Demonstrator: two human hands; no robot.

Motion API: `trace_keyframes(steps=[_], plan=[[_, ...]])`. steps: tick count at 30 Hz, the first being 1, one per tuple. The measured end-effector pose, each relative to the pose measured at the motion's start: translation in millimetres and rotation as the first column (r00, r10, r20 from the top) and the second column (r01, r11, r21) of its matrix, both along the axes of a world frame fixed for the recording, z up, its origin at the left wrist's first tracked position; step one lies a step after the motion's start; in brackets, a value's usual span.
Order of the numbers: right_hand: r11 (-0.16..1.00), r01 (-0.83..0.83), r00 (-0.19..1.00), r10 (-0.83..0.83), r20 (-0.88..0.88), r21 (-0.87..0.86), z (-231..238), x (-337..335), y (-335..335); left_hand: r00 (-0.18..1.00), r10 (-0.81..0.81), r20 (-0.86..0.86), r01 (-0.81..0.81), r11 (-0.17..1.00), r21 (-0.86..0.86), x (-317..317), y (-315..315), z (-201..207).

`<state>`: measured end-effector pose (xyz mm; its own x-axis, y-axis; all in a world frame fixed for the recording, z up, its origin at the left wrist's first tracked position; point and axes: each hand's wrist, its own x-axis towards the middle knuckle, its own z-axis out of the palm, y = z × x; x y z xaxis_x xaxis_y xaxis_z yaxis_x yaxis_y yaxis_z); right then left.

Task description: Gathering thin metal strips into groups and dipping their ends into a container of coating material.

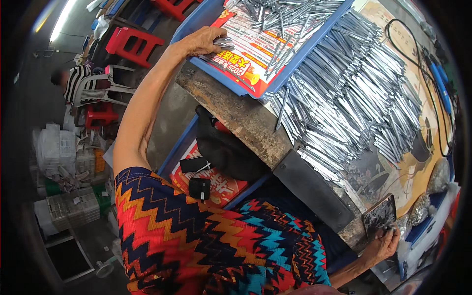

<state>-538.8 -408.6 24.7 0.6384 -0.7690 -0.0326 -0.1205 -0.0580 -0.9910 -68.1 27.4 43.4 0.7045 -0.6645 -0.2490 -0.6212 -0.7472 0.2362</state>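
My left hand (204, 42) is at the near left rim of a blue plastic tray (223, 82). Its fingers are closed round a few slim metal pieces (224, 43), just above the red and white printed sheet (255, 46) lining that tray. More slim metal rods (300, 19) lie loose on the sheet's far side. At the lower right, my right hand (382, 250) has its fingers pinched together at the lower edge of a dark, shallow rectangular box (378, 216). What those fingers hold, if anything, is too small to make out.
A broad heap of slim metal rods (354, 88) covers the worktable (246, 125). A black strip (312, 191) runs along its near edge. A blue-handled tool (439, 81) with a black cable lies at right. Red stools (132, 46) and a seated person (78, 81) are at left.
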Motion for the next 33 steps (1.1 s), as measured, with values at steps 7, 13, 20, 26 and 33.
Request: trace_keyframes(steps=[7, 13, 20, 26, 33], plan=[[0.997, 0.071, 0.995, -0.071, -0.063, -0.003, -0.1, -11.4, -10.1, 0.988, 0.092, -0.128, -0.084, 0.994, 0.064, -3.5, -7.0, 9.3], [0.992, 0.122, 0.988, -0.125, -0.086, -0.039, 0.4, -7.5, -7.5, 0.983, 0.074, -0.166, -0.061, 0.995, 0.081, 0.9, 5.9, 9.2], [0.997, 0.053, 0.996, -0.057, -0.070, -0.058, -2.5, -10.5, -11.8, 0.951, 0.078, -0.299, -0.038, 0.990, 0.135, 4.1, 11.8, 4.6], [0.995, 0.097, 0.993, -0.099, -0.066, -0.027, 1.0, -7.2, -5.9, 0.982, -0.017, -0.188, 0.047, 0.987, 0.157, -2.4, 3.4, 8.6], [0.996, 0.083, 0.996, -0.084, -0.040, -0.027, 1.5, -8.6, -5.4, 0.980, 0.060, -0.191, -0.037, 0.992, 0.123, -4.6, 0.7, 8.8]])
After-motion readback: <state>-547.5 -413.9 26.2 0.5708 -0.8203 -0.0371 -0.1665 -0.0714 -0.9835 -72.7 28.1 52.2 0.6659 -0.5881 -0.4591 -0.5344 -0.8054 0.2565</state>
